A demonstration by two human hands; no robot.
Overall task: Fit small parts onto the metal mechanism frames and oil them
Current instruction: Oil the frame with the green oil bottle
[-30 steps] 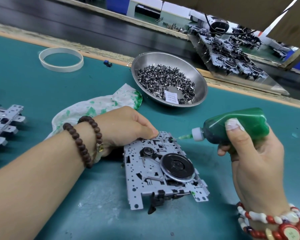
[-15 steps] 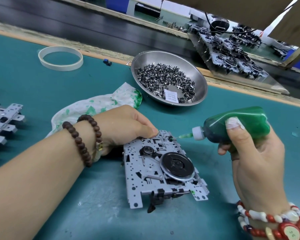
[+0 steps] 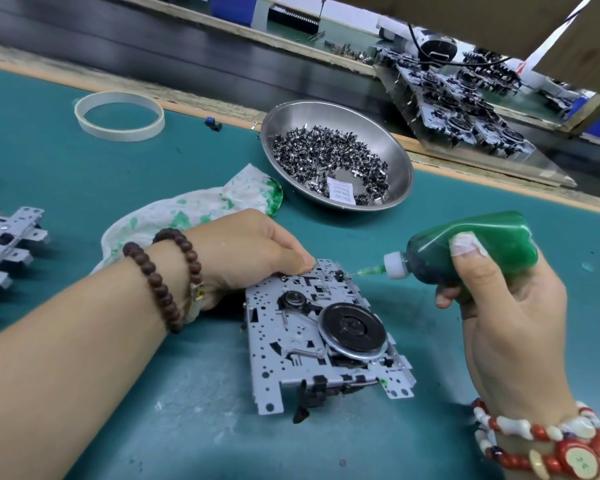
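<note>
Oiling step in hand. Grey perforated sheet-metal mechanism frame [image 3: 312,344] with a black round flywheel lies flat on the teal worktop [image 3: 66,174], front centre, between the two hands.

To do it well, I'd say: keep the needle tip right on the small pivot at the frame's far edge, squeeze lightly for one small drop, then lift off clean. Too much squeeze likely floods the holes and runs toward the flywheel. Frame must not shift while the tip is on it.

Left hand [image 3: 246,251]: fingers curled over the frame's far left corner, thumb tip pressing on the top edge, pinning it to the worktop. Forearm comes in from lower left, resting low; brown bead bracelet at the wrist.

Right hand [image 3: 499,306]: wrapped round a green translucent squeeze bottle of oil [image 3: 465,251], thumb flat on its near side, fingers curled beneath. Bottle held nearly level, white cap and thin green nozzle pointing left, tip at or touching the frame's far right corner; actual contact too small to confirm.

Nearby: shallow stainless steel bowl of small dark metal parts [image 3: 336,154] behind the frame, green-stained white rag [image 3: 187,209] under the left wrist, more grey frames [image 3: 4,244] at the left edge.
</note>
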